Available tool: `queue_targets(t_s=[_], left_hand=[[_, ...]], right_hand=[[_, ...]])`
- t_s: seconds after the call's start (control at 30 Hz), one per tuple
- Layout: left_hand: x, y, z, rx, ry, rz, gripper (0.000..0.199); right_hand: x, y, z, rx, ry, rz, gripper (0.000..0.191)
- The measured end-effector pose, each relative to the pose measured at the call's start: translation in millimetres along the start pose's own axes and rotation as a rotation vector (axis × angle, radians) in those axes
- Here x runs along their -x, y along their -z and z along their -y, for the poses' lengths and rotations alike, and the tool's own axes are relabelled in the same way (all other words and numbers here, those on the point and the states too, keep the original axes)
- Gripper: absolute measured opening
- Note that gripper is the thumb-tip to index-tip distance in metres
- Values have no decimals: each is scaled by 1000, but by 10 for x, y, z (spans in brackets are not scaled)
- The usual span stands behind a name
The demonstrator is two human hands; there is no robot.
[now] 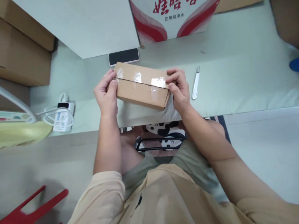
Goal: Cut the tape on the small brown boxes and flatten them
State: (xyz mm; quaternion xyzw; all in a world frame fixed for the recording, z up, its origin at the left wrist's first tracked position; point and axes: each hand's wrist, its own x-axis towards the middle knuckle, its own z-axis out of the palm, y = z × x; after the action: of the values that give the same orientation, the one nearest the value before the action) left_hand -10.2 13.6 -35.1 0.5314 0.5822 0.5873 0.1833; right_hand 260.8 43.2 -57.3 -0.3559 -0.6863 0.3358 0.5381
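Observation:
A small brown cardboard box point(140, 96) is held between my two hands above the pale green tabletop. Strips of clear tape cross the seam on its upper side, and the seam shows as a dark line. My left hand point(106, 90) grips the box's left end, thumb on the near face. My right hand point(179, 90) pinches the right end, where a flap edge stands slightly apart at the corner. Just right of that hand, a white utility knife point(196, 83) lies on the table. The box's underside is hidden.
Behind the box lie a flat black-and-white device point(123, 56) and a white carton with red print point(173, 23). A power strip point(63, 117) with a white cable sits at the left near edge. Brown cartons point(23, 49) stand far left. A red stool point(35, 208) is lower left.

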Motion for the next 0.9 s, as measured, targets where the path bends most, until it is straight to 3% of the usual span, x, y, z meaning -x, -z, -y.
queue_targets(t_s=[0.23,0.43,0.5,0.6,0.7,0.77,0.9], left_hand=[[251,-76,-213,-184,13,39,24],[149,-43,-737,-498,-9,299,11],[48,-66,-883,-570,48,402,20],[-71,-143,-980,-739,-122,619,43],[-117,-220,-959,-681,-179,839,67],[-117,-256,-944,-578,-81,883,79],[-96,-316,-1003,-437,102,843,104]], right_hand=[[14,143,-73,-71,-87,-42,44],[3,256,-88,-38,-138,-11,39],[0,264,-68,-35,-155,-8,39],[-9,253,-36,-12,-212,6,36],[-17,245,-1,28,-253,24,32],[-11,255,29,42,-240,38,34],[22,307,76,80,-196,52,42]])
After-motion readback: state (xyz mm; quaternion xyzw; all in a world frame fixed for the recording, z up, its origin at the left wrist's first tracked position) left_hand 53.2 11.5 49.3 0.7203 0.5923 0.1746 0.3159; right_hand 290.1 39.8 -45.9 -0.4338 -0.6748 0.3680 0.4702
